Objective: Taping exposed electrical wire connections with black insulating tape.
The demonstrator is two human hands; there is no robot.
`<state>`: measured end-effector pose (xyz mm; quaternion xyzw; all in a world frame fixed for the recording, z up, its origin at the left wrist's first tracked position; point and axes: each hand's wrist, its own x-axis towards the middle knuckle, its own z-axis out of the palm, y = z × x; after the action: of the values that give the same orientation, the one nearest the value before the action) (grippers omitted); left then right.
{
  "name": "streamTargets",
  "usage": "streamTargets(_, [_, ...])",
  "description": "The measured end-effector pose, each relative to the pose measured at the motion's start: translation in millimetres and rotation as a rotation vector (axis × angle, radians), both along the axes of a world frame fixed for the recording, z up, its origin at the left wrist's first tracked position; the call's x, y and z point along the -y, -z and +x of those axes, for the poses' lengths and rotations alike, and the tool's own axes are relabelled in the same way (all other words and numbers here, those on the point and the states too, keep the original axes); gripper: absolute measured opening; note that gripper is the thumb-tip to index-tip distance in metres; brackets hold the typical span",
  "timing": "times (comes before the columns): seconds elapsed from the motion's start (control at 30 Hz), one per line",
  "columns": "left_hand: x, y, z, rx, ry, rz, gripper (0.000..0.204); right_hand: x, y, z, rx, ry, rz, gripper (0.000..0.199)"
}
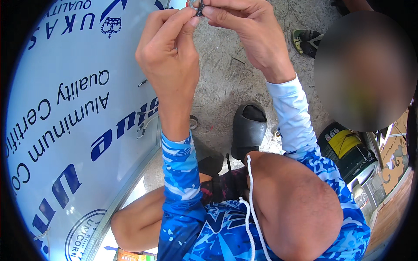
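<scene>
At the top edge of the head view, both hands meet at a small shiny piece [199,7] with a dark part. Its kind is too small to tell, and the frame's edge cuts off what is above it. My left hand [170,52] pinches it from the left between thumb and fingertips. From the other side my right hand [254,37] grips it, thumb against the fingers. A bit of red shows just beside the left fingertips.
A large blue-white printed panel [87,87] stands along the left, small metal wires at its edge. Below lies rough concrete floor [217,87], under my dark slide sandal [249,128]. At right are another person's sandalled foot [307,42] and a black bucket [346,150] with a yellow label.
</scene>
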<state>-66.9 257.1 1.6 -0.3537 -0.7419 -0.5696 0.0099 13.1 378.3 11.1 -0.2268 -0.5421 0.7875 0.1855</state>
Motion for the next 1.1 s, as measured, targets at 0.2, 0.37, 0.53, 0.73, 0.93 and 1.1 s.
streamTargets(0.2, [-4, 0, -2, -0.031, -0.001, -0.016, 0.01, 10, 3, -6, -0.002, 0.093, -0.025, 0.019])
streamTargets(0.37, [-3, 0, -4, -0.067, -0.011, -0.027, 0.009, 8, 4, -12, -0.06, 0.222, 1.003, 0.015])
streamTargets(0.53, [2, 0, -6, -0.017, 0.023, -0.026, 0.009, 22, 5, -7, -0.04, 0.182, -0.072, 0.016])
streamTargets(0.73, [5, -10, -10, 0.182, 0.134, -0.107, 0.011, 4, 23, -6, -0.165, -0.151, -0.359, 0.016])
streamTargets(0.93, [6, -21, -21, 0.59, 0.264, -0.179, 0.023, 4, 37, -10, -0.308, -0.249, -0.22, 0.014])
streamTargets(1.1, [3, -18, -26, 1.132, 0.211, 0.075, 0.02, 1, 33, -8, -0.293, -0.305, -0.403, 0.016])
